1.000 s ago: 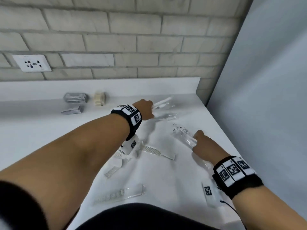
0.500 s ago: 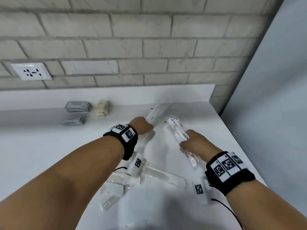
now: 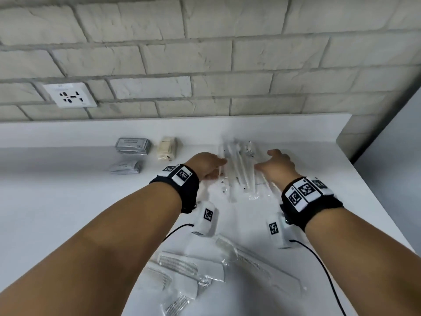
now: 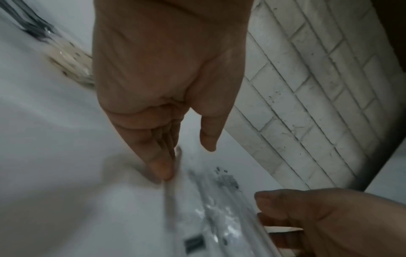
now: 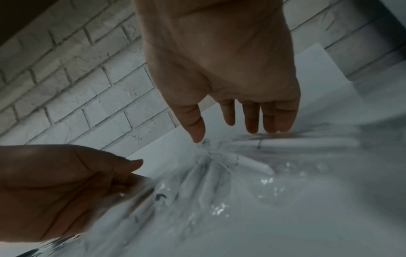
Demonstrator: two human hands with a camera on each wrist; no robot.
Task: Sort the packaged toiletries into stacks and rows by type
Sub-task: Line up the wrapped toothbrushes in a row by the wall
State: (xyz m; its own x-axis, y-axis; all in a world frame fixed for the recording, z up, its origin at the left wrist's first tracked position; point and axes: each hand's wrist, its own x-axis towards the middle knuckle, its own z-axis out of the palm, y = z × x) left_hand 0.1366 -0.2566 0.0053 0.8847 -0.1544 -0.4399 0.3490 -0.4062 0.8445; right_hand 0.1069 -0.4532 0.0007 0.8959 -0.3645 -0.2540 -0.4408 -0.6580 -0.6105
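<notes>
Several toothbrushes in clear wrappers [image 3: 239,169] lie side by side near the back of the white counter [image 3: 68,201]. My left hand [image 3: 216,166] is at their left edge, its straight fingers [image 4: 160,167] touching the outermost wrapper [image 4: 173,194]. My right hand [image 3: 264,161] is at their right edge with its fingers [image 5: 252,121] spread and pointing down onto the wrappers [image 5: 219,173]. Neither hand grips anything. Several wrapped white combs [image 3: 191,267] lie loose in front of me.
A stack of grey sachets [image 3: 133,145] and a smaller one [image 3: 125,168] sit at the back left, with beige packets [image 3: 167,148] beside them. A brick wall with a socket [image 3: 69,94] is behind. A grey panel [image 3: 398,156] borders the counter's right edge.
Both hands carried wrapped toothbrushes toward the back of the counter, set them down together and let go. They now rest on either side of the bunch.
</notes>
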